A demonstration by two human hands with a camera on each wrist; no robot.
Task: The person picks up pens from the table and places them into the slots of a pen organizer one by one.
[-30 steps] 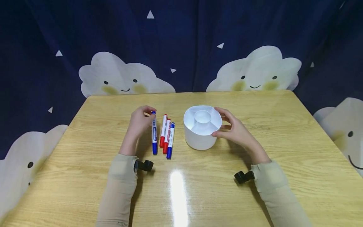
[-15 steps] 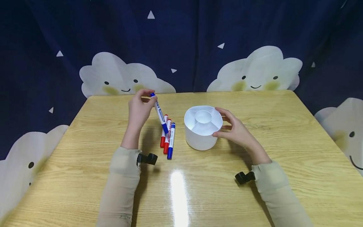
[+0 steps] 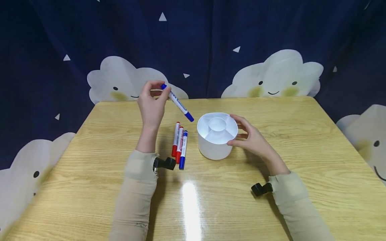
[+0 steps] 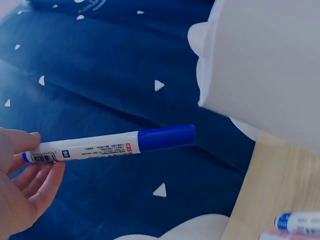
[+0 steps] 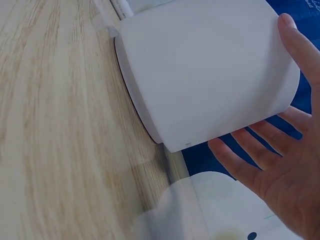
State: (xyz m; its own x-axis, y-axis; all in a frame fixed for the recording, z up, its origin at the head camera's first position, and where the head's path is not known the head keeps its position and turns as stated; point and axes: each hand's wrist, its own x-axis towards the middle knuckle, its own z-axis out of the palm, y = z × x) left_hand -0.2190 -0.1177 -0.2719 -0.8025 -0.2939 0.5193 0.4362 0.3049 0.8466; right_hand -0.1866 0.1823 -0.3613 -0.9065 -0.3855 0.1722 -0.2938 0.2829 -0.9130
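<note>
My left hand (image 3: pixel 152 105) pinches a blue-capped whiteboard marker (image 3: pixel 180 104) by its blue rear end, above the table. The marker slants down to the right, its cap end to the left of a white compartmented organizer (image 3: pixel 214 151). In the left wrist view the marker (image 4: pixel 95 147) shows its white barrel, with the thumb above and fingers below. My right hand (image 3: pixel 253 139) holds the organizer by its right side, thumb at the front and fingers further back. In the right wrist view the organizer's smooth wall (image 5: pixel 210 75) lies between thumb and fingers. No marker shows in its compartments.
Two red-capped markers (image 3: pixel 176 140) (image 3: pixel 179 145) and another blue one (image 3: pixel 183 150) lie side by side on the wooden table (image 3: pixel 90 187), left of the organizer. A dark blue curtain (image 3: pixel 199 43) with cloud prints hangs behind the table's far edge.
My left hand has lifted the blue marker off the table, moving it up and away and tilting its cap end right towards the organizer. The right hand and organizer have stayed put.
</note>
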